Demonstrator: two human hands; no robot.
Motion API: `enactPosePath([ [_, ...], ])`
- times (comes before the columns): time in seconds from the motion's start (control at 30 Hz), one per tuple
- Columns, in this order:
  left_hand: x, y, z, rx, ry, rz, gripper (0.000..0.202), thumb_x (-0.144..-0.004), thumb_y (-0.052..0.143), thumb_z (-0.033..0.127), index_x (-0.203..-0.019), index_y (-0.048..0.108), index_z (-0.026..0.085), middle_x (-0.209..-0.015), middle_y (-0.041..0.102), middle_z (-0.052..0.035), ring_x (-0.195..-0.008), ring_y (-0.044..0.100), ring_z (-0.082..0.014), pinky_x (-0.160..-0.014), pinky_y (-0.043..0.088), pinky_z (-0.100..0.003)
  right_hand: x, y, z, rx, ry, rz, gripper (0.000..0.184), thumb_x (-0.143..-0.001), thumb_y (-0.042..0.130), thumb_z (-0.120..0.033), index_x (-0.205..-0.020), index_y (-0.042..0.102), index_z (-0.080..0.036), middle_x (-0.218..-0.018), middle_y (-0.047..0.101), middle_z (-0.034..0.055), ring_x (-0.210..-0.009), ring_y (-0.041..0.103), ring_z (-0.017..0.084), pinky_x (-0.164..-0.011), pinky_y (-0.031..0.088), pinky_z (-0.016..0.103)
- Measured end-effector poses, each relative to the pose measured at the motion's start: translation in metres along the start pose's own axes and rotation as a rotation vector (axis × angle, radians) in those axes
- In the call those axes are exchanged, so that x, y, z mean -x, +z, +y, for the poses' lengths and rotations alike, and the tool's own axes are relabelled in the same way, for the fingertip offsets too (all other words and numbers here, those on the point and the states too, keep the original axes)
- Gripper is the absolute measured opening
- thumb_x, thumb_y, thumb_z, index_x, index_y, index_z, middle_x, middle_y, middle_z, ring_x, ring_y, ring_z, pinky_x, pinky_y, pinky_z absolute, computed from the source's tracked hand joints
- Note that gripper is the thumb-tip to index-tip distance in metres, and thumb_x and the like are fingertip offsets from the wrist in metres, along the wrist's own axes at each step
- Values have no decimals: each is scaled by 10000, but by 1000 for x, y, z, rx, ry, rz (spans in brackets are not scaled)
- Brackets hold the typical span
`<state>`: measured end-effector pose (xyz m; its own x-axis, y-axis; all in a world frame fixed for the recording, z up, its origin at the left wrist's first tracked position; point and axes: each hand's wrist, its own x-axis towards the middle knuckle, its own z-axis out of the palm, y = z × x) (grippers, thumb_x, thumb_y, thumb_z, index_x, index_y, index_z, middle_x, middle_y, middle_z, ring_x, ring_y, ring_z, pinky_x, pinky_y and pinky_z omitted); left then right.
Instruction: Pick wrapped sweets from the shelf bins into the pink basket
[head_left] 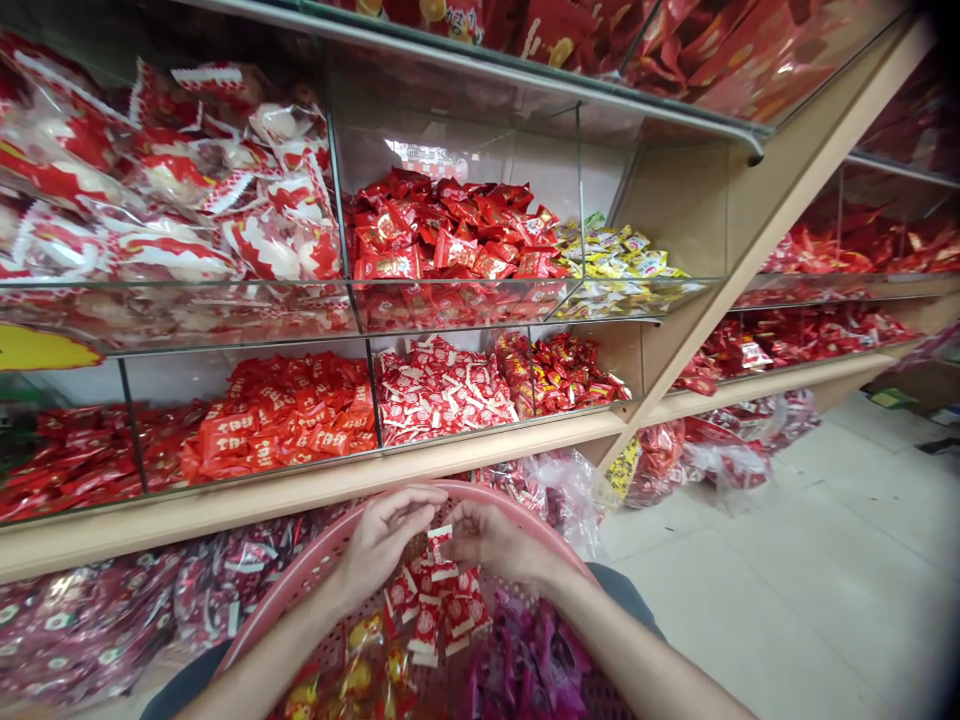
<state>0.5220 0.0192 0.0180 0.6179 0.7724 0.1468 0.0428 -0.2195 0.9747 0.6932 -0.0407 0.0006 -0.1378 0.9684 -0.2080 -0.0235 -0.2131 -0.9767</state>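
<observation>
Two hands meet over the pink basket (300,582), which sits on the person's lap. The left hand (382,540) and the right hand (491,540) are each closed to a fingertip pinch on the same small candy packet (439,545), one hand at either side of it. The other fingers are curled loosely and hold nothing else. The packet hangs just above the middle of the basket, directly over a heap of red-and-white packets (442,612) of the same kind.

The pinch looks thin, and I judge that to be the first risk. The wrapper is glossy, so if either hand pulls a little harder it could slip free or tear at its crimped end. A dropped packet would land in the heap below and be hard to tell from the rest.

Neither hand steadies the basket, which rests on the lap alone. Magenta wrappers (529,660) fill its near side and yellow sweets (360,680) lie at its near left corner. If a knee shifts, the basket could tip and the sorts could slide together. Sweets could also go over the rim onto the floor (787,570), which lies beyond the basket on the person's right.

Clear bags (559,490) crowd just past the far rim of the basket, under the wooden shelf edge (450,458). An elbow swung outward could catch them and drag them down.
</observation>
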Motion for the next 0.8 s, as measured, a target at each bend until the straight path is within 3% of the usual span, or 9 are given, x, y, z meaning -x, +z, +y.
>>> enactPosePath([
  [0.1,-1,0,-1,-34,21,12,215,-847,567,303,-963,697,177,-1064,689,-70,-1014,613,-209,-890,471,-301,-7,2,19,360,-111,124,210,-671,596,-83,-841,533,-190,-655,487,-61,-586,434,103,-554,330,229],
  [0.2,-1,0,-2,-43,43,13,207,-844,565,296,-951,699,179,-1050,688,-69,-1019,609,-211,-892,468,-303,-12,6,29,672,-140,158,237,-682,550,-49,-872,566,-190,-678,514,-44,-628,464,118,-571,319,231],
  [0.33,-1,0,0,-58,49,17,198,-837,558,290,-918,698,175,-1019,689,-74,-994,616,-209,-874,472,-301,-12,16,25,910,-99,150,311,-744,510,-79,-1013,580,-217,-734,598,-17,-694,539,145,-615,344,239],
  [0.47,0,1,2,-68,39,7,194,-828,548,306,-865,677,165,-981,681,-75,-983,609,-205,-855,463,-283,-9,22,19,1075,-97,153,389,-817,493,-132,-1198,503,-213,-902,668,52,-830,605,188,-687,393,261],
  [0.57,1,1,-3,-122,3,-11,230,-832,516,348,-807,640,156,-857,667,-60,-834,615,-185,-734,468,-259,-9,25,21,1232,-59,168,348,-872,449,-163,-1217,493,-174,-939,679,105,-858,627,218,-699,422,286],
  [0.67,2,1,-17,-300,-126,-63,288,-834,451,343,-635,550,160,-619,583,-16,-591,540,-150,-547,390,-241,-10,27,26,1347,-35,164,272,-900,415,-162,-1144,535,-154,-919,683,125,-851,642,228,-703,446,298],
  [0.8,5,2,-35,-643,-230,-201,264,-735,436,205,-484,356,188,-473,386,44,-496,399,-116,-503,258,-241,-8,31,24,1408,-41,139,253,-887,440,-131,-1115,549,-139,-918,688,123,-844,652,234,-685,458,306],
])
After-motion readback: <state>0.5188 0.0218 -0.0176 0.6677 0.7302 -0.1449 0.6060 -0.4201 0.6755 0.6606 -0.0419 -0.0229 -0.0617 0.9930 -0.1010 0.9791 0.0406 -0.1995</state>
